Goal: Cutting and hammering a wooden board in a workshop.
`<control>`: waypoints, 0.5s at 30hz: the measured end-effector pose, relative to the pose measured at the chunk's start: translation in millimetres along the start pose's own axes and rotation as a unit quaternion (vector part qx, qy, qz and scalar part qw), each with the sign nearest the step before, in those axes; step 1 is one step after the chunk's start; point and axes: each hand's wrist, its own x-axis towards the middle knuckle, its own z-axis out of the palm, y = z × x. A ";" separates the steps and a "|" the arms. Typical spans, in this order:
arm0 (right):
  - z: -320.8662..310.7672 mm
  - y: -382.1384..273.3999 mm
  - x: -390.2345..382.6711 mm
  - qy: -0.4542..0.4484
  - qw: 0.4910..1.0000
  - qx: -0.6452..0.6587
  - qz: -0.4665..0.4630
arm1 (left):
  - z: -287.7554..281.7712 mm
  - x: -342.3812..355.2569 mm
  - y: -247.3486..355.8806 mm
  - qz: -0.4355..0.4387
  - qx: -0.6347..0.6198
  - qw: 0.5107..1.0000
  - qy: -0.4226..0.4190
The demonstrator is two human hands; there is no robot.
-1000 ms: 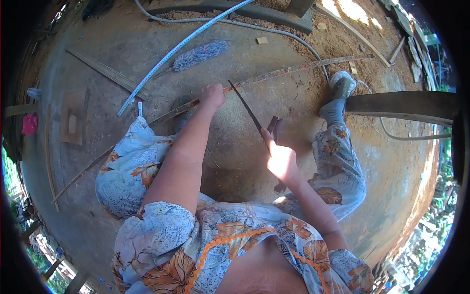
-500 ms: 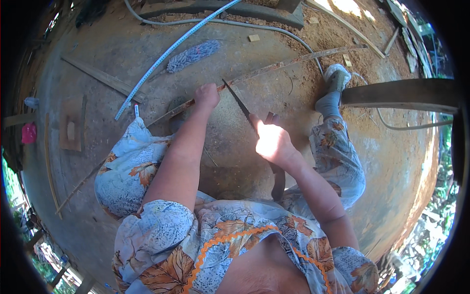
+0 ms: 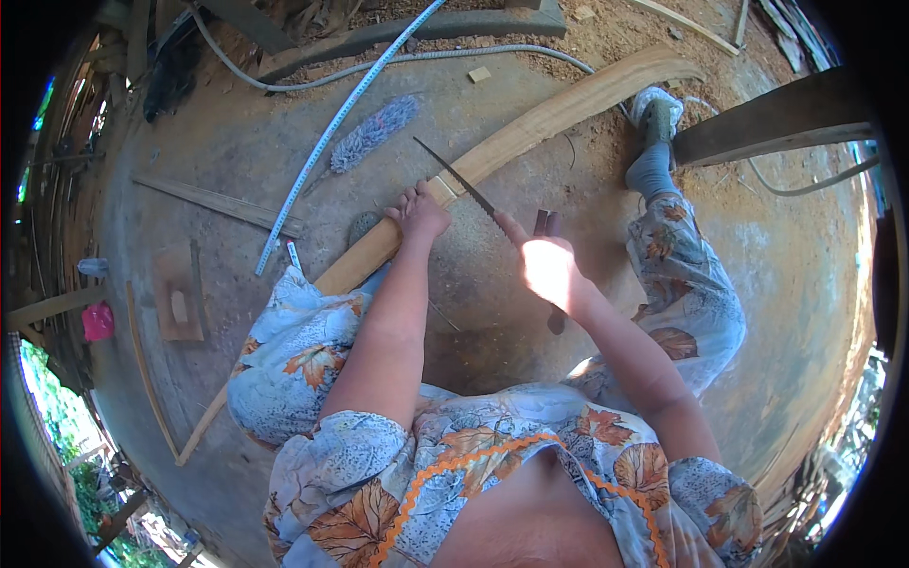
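Observation:
A long wooden plank [image 3: 552, 112] runs slantwise across in front of me, its pale broad face up, passing over my left thigh. My left hand [image 3: 419, 212] grips its near edge, fingers laid over the wood. Just right of those fingers is a small pale notch or cut mark [image 3: 445, 188]. My right hand [image 3: 549, 269] is closed round the handle of a handsaw, partly hidden under the palm. The thin dark saw blade [image 3: 464, 181] points up and left, crossing over the plank beside the notch; whether it touches the wood I cannot tell.
A pale blue measuring tape [image 3: 331, 133] stretches along the floor, with a grey fluffy duster [image 3: 374, 133] beside it. A grey hose [image 3: 454, 53] curves behind. At right a thick beam [image 3: 772, 118] juts toward my foot. Thin boards [image 3: 213, 204] and a pink item [image 3: 98, 322] lie left.
The plank has turned from its narrow edge to its broad face. My left hand has loosened from a fist and spread over it. The view has shifted a little.

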 end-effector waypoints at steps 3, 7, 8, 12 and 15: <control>5.2 -11.8 10.9 -0.119 0.991 0.016 0.053 | 5.4 2.3 -5.9 -0.006 -0.014 1.000 -0.002; 13.6 -10.7 12.6 -0.147 0.987 0.013 0.063 | 10.0 8.0 -5.2 -0.008 -0.011 1.000 0.011; 13.8 -10.9 12.5 -0.148 0.987 0.009 0.066 | 10.7 8.5 -5.7 -0.010 -0.011 1.000 0.010; 14.2 -12.4 -1.1 -0.164 0.984 0.018 0.061 | 11.2 10.0 -8.1 -0.006 -0.021 1.000 0.015; 29.2 -4.7 -20.8 -0.129 0.991 -0.030 0.035 | 6.6 10.1 -7.8 -0.005 -0.021 1.000 0.000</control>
